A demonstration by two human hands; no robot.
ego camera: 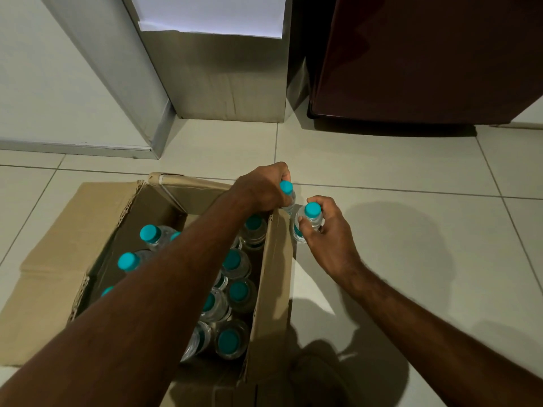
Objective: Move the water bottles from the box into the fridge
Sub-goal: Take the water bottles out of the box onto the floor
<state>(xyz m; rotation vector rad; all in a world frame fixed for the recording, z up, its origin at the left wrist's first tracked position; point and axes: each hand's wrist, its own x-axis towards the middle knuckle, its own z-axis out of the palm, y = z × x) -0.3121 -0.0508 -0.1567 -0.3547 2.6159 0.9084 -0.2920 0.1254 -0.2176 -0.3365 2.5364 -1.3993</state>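
Observation:
An open cardboard box (273,277) sits on the tiled floor and holds several clear water bottles with teal caps (235,259). My left hand (261,186) reaches across the box and grips the neck of one teal-capped bottle (286,188) at the box's far right corner. My right hand (326,230) holds a second bottle (311,211) by its shoulder, just outside the box's right wall. A dark maroon fridge (426,60) stands at the back right, its door closed.
A metal cabinet or appliance (220,77) with white paper on it stands at the back centre, beside the fridge. A white panel (58,83) runs along the left. Box flaps spread out to the left. Pale floor tiles (411,201) lie between box and fridge.

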